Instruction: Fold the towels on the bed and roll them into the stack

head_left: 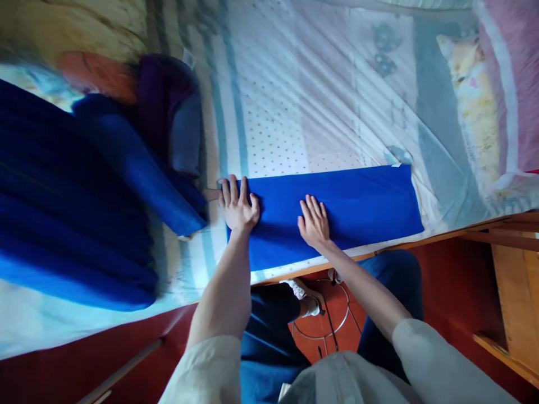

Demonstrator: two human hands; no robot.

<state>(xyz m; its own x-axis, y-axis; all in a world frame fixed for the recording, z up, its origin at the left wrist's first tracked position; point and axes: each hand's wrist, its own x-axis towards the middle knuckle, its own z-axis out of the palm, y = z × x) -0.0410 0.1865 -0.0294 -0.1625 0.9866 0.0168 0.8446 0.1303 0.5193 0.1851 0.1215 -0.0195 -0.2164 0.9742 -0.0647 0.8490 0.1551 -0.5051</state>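
A blue piece of cloth (pixel 370 202), folded into a long flat strip, lies along the near edge of the bed. My left hand (pixel 239 205) rests on its left end with the fingers spread. Flat on the middle of the cloth is my right hand (pixel 315 220), its fingers stretched out. Neither hand grips anything. A small white tag (pixel 396 165) shows at the cloth's far right edge. What the fabric is, as a garment or otherwise, I cannot tell.
Left on the bed sheet (pixel 273 129) lie a large dark blue cloth (pixel 76 224), a rolled blue garment (pixel 138 163), a purple one (pixel 162 84) and an orange one (pixel 99 76). A cat-shaped cushion (pixel 475 106) and pink pillow (pixel 516 73) are right. The wooden bed edge (pixel 404 244) runs before me.
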